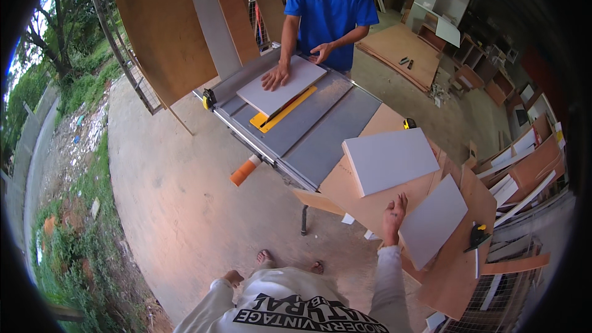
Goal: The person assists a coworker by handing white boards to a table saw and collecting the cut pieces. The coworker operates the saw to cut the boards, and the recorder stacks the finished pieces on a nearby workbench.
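Concrete floor [185, 209] spreads under an open-sided workshop in the head view, with grass beyond its left edge and stacked boards to the right. A table saw [345, 123] stands at the centre; at its far side a co-worker's hand [275, 78] lies flat on a white board [296, 80]. Against the saw's right edge sits a brown tabletop [338, 184].

Near that tabletop's front edge, the person's right hand [394, 216] reaches in with fingers loosely spread, apparently holding nothing. It lies between two white things: a thick slab [391, 160], perhaps several panels stacked, just beyond the fingertips, and a flat panel [435, 222] just to its right. The slab's long axis runs roughly left to right; the flat panel's slants from the front edge up toward the right. Whether the hand touches either cannot be told.

The left hand [234, 278] hangs low over the floor, well apart from both; its grip cannot be made out.
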The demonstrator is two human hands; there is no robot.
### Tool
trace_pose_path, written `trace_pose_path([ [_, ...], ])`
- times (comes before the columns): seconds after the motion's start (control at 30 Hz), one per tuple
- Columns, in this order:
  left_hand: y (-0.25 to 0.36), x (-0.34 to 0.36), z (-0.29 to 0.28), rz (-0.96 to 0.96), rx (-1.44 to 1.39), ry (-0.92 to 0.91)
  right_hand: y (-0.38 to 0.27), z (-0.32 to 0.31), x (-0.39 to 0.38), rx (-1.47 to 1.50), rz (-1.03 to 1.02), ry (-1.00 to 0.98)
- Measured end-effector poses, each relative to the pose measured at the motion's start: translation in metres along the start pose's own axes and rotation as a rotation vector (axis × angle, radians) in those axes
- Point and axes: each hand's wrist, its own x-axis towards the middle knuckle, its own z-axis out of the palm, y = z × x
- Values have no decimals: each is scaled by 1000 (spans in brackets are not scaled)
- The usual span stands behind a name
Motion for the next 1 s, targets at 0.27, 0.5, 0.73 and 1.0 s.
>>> trace_pose_path([
  [0.27,-10,-18,-50,223,-113,238,-35,33,2,-319,-14,-38],
  [0.5,7,-4,-58,399,-105,262,-29,37,-1,-363,-56,25],
  [0.73,-57,53,-46,862,449,347,-30,37,3,-404,-59,18],
  [1.0,-73,64,-27,869,106,299,-33,30,1,-413,-54,13],
])
